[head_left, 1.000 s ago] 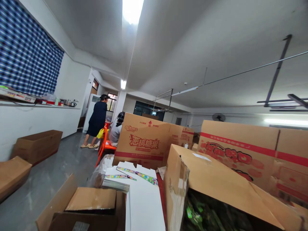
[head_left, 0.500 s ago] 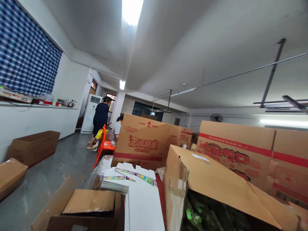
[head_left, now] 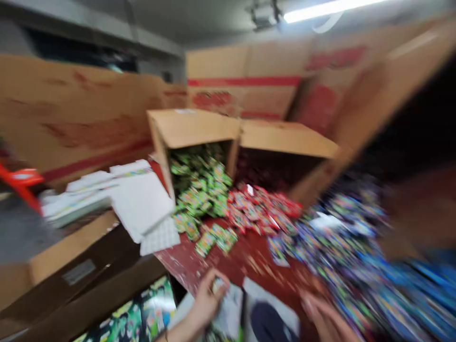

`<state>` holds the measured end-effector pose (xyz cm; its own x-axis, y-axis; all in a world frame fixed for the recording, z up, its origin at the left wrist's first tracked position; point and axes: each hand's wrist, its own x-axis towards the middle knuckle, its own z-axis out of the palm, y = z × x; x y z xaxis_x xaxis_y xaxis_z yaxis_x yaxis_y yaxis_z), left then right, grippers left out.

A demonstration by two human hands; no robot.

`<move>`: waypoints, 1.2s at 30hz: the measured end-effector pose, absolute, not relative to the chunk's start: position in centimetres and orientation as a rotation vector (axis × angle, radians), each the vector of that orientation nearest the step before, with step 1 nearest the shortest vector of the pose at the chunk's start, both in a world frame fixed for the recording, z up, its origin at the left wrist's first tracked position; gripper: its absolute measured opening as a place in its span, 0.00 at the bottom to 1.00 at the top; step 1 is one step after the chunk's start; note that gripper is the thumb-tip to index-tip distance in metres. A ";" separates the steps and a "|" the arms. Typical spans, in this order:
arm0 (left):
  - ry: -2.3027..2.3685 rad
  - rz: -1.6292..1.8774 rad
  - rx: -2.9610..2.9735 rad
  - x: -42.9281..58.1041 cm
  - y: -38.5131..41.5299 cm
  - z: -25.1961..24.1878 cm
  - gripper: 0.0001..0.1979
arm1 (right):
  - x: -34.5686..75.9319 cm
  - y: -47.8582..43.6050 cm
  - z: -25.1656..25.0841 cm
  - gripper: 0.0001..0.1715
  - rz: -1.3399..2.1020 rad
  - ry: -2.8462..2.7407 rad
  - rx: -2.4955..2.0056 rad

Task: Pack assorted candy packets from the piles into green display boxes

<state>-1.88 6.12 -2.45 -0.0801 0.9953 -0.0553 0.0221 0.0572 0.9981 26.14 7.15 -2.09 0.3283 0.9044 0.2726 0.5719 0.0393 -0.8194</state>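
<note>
Brown cardboard, printed in red, forms the tall cartons (head_left: 89, 114) standing across the background. In front of them lies the dark red tabletop (head_left: 249, 251), its surface scuffed. At lower left, beside the tabletop, sits an open carton (head_left: 81, 285) containing green printed packaging (head_left: 142, 308). On the tabletop, two smaller boxes lie with their mouths facing the viewer: the left box (head_left: 195, 128) spills green packets (head_left: 206, 190), and the right box (head_left: 285, 137) stands behind red packets (head_left: 261, 206). A wide heap of blue and purple packets (head_left: 356, 266), blurred, covers the right side. White card sheets (head_left: 142, 199) are stacked at the left edge. The left hand (head_left: 206, 301) is at the near edge, its thumb and fingers bent together over the upper left edge of a pale pack (head_left: 230, 311), which they grip. The right hand (head_left: 327, 313), just beside the blue and purple heap, is blurred; how far its fingers are spread, and whether they hold anything, cannot be told.
</note>
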 end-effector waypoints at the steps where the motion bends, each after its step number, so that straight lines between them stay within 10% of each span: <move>1: 1.271 1.147 1.099 -1.6 4.8 -2.5 0.12 | 27.2 3.3 -1.0 0.20 0.415 -1.274 -1.733; 16: 1.115 0.824 0.960 0.8 2.7 -4.5 0.19 | 23.8 2.2 -4.3 0.03 0.827 -1.365 -1.629; 25: 1.157 0.828 0.958 1.4 2.8 -3.6 0.16 | 24.2 3.6 -5.2 0.10 1.046 -1.352 -1.506; 31: 1.163 0.802 0.955 1.2 2.8 -4.2 0.17 | 22.4 3.4 -5.2 0.37 1.002 -1.491 -1.468; 36: 1.166 0.798 0.961 1.4 2.8 -4.6 0.16 | 22.3 2.9 -5.7 0.35 1.043 -1.421 -1.486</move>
